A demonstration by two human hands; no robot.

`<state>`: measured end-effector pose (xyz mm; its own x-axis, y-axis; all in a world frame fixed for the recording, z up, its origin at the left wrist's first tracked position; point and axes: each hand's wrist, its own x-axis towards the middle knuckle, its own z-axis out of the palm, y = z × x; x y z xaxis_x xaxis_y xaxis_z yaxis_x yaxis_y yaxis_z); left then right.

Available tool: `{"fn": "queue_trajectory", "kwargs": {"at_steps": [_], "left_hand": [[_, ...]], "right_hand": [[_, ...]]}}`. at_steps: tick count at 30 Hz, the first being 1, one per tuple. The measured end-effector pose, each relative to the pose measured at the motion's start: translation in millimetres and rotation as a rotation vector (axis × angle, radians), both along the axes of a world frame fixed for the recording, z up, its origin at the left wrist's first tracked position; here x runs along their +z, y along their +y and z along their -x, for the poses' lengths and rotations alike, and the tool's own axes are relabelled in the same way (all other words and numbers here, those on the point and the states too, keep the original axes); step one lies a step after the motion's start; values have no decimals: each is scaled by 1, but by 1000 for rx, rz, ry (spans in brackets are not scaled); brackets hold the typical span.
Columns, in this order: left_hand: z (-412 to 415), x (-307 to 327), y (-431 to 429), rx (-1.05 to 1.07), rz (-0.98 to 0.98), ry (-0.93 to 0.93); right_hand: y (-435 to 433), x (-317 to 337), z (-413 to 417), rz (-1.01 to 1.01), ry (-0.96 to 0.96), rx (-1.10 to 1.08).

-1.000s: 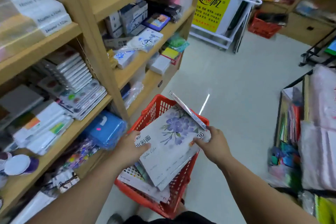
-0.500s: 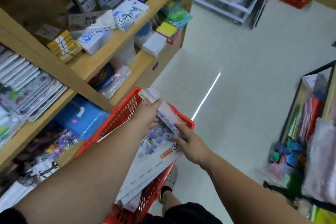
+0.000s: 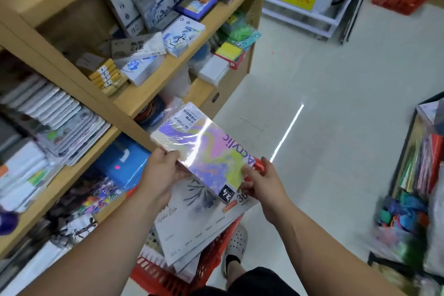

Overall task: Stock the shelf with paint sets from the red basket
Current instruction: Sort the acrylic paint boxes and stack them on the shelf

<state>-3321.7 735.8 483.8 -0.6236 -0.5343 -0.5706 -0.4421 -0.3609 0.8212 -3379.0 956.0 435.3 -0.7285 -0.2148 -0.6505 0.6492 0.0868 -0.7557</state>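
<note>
We note a shop aisle with a pale tiled floor; a wooden shelf unit runs along its left side, its tiers crowded with boxed art supplies. The red basket sits low beside the shelf unit, just out from its lowest tiers, and carries a large white floral-printed paint set lying tilted over its rim, with further sets beneath. Across the aisle from the shelf unit stands a dark rack of coloured stock, too blurred to itemise.

The shrink-wrapped acrylic paint set, marbled in pink, purple and yellow and marked 24, is held above the basket, in front of the shelf unit's middle tier, face up and slanted. The left hand clasps its near-left edge, thumb on top. The right hand pinches its near-right corner, fingers curled under. Both forearms reach forward from the bottom of the view, converging on the set.
</note>
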Motion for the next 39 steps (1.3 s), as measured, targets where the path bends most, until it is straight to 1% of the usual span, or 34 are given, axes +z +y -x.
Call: {"fn": "queue_trajectory", "kwargs": {"at_steps": [2,4,7,8,10,11,12,15,16,18,20,22,23,25,27,29,31,33,36,39], "left_hand": [[-22,18,-18,36,-20,68],[-41,36,-34,41,-19,120],[-70,65,-61,50,-39,205],[-79,76,-73,68,-44,226],[-96,97,-101,73,-19,254],[-104,108,-116,50,-3,269],[-111,120,-129,13,10,294],[-131,155,-164,-181,85,346],[-137,167,-173,-236,109,363],[-147,190,-190,-276,144,406],[-160,213,-206,-309,243,416],[-174,231,-223,-355,381,396],[-183,239,-232,-346,473,379],[-202,252,-249,-259,670,348],[-221,263,-264,-178,786,359],[-237,277,-277,-148,881,395],[-245,291,-290,-126,1029,410],[-247,307,-305,-121,1135,353],[-238,321,-334,-83,1126,242],[-223,325,-366,-98,1093,188]], "right_hand": [[-15,13,-1,63,-19,2],[-38,33,-6,86,6,46],[-73,67,-19,155,41,29],[-84,78,-24,170,72,61],[-105,100,-34,136,174,226],[-117,116,-42,120,215,316],[-130,130,-51,145,234,373],[-175,179,-79,233,299,444],[-190,196,-89,260,333,433],[-216,227,-105,323,387,375],[-237,252,-119,371,453,287],[-257,274,-129,414,501,168],[-268,286,-133,419,520,105],[-290,311,-138,430,545,5],[-315,338,-141,458,551,-44],[-343,362,-143,496,544,-30],[-375,381,-145,542,496,-5],[-404,393,-146,577,415,4],[-438,398,-139,606,296,35],[-455,393,-131,601,259,75]]}}
